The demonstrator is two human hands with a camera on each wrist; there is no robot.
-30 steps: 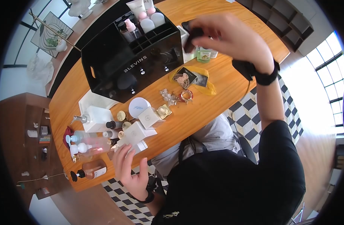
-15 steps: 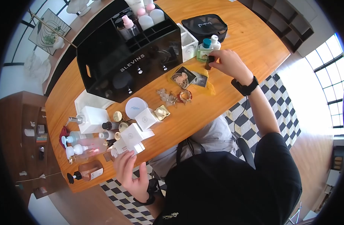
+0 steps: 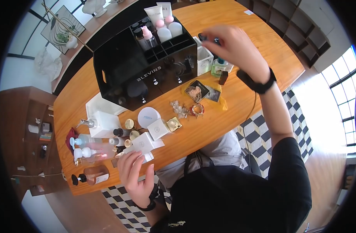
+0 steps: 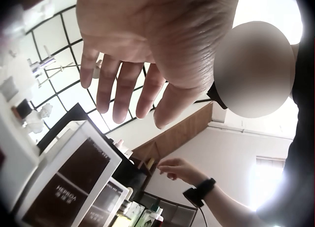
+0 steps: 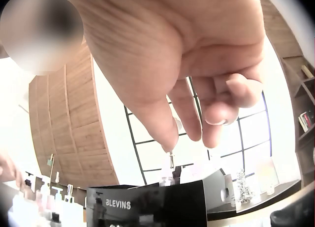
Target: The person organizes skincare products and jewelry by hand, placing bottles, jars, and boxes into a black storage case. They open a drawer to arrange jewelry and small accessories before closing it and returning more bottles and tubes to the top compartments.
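My right hand (image 3: 238, 46) is raised over the right end of the black BLEVINS organizer (image 3: 148, 79), its fingers loosely bent and holding nothing, as the right wrist view confirms. Below it, a small dark brown block (image 3: 223, 78) stands beside a green bottle (image 3: 218, 70). A black mesh pouch behind is mostly covered by this hand. My left hand (image 3: 137, 180) hovers at the table's front edge with relaxed fingers and a bare palm. Right at its fingertips are white boxes (image 3: 145, 142); the left wrist view shows dark printed faces on such boxes (image 4: 66, 190).
Pump bottles (image 3: 95, 174) and a white dispenser (image 3: 104, 124) crowd the left end. A round white jar (image 3: 148, 116), hair clips (image 3: 179, 110), a bangle (image 3: 197, 110) and a yellow pouch (image 3: 222, 103) lie along the front. A white bin (image 3: 204, 62) adjoins the organizer.
My right hand came down to the green bottle pinching the dark brown block, let it go there, and has moved up and away from it. My left hand has stayed nearly still.
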